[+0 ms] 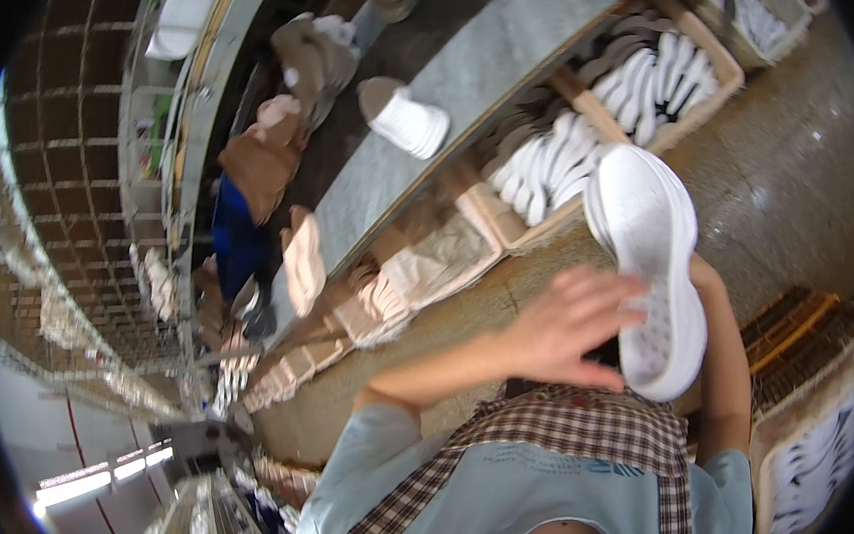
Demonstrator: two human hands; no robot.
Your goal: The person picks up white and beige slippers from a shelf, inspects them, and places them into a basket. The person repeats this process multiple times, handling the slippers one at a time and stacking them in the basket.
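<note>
A small stack of white shoe soles (661, 255) is held up before my chest, their cupped side facing me and small dimples at the heel end. My right hand is hidden behind the stack, and my right forearm (727, 341) rises to its far side, supporting it. My left hand (583, 320) is at the left edge of the soles, thumb and fingers spread, slightly blurred. Its fingertips overlap the top sole in view; whether they press on it I cannot tell.
Left of me runs a long grey bench (504, 57) carrying a white-soled shoe (403, 120) and brown shoe parts (312, 67). Along it stand cartons (540, 238) of white and dark soles. To my right is a box (766, 485) with white pieces. Wire mesh racks (76, 139) stand far left.
</note>
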